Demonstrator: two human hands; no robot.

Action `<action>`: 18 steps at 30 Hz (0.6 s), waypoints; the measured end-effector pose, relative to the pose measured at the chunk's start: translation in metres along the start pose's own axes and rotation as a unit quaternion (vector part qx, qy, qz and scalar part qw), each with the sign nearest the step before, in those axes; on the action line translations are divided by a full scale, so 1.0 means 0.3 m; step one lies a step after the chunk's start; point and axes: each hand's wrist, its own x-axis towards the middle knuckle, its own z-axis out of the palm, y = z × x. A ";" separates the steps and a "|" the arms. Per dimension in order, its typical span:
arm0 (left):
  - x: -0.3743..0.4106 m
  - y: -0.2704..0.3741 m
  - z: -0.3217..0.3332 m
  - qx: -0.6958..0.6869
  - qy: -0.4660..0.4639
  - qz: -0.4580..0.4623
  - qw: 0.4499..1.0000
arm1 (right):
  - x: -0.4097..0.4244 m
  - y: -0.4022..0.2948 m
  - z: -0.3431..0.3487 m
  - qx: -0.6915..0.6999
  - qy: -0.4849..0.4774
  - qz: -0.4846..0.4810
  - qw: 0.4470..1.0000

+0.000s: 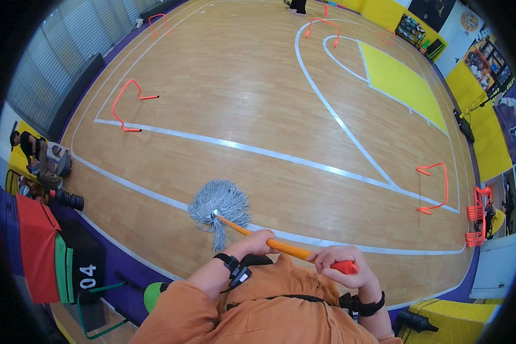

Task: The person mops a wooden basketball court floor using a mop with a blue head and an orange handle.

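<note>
A string mop with an orange wooden handle [290, 248] slants across in front of my body. Its grey-blue yarn head [223, 198] rests spread on the wood-look floor [189, 107], over a white court line. My left hand [258, 242] grips the handle partway along, on the mop-head side. Around the red-capped top end, my right hand [344, 265] is closed, thumb toward the cap. Both wrists wear black straps, and a small device hangs by the left one.
Orange agility hurdles stand at left [122, 105] and right [443, 187], with others farther off. Stacked hurdles [477, 217] line the right wall. A seated person [36, 152] is at far left. Red, green and black padded blocks [38, 249] stand lower left; yellow padding [451, 320] lower right.
</note>
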 end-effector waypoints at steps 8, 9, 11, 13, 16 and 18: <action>-0.138 0.080 -0.084 -0.066 -0.004 -0.050 0.997 | 0.035 0.049 0.031 0.031 -0.035 0.018 0.999; -0.140 0.068 -0.068 -0.050 0.010 -0.057 0.997 | 0.029 0.046 0.033 0.029 -0.038 0.018 0.999; -0.139 0.040 -0.029 -0.044 0.037 -0.078 0.995 | 0.024 0.042 0.034 0.020 -0.045 0.020 0.999; -0.142 0.031 -0.007 -0.062 0.065 -0.105 0.990 | 0.022 0.032 0.037 0.014 -0.044 0.027 0.999; -0.156 0.051 -0.032 -0.009 0.079 -0.088 0.993 | 0.020 0.017 0.055 0.007 -0.032 0.037 0.999; -0.155 0.077 -0.044 0.019 0.070 -0.061 0.996 | 0.011 0.006 0.059 -0.006 -0.025 0.028 0.999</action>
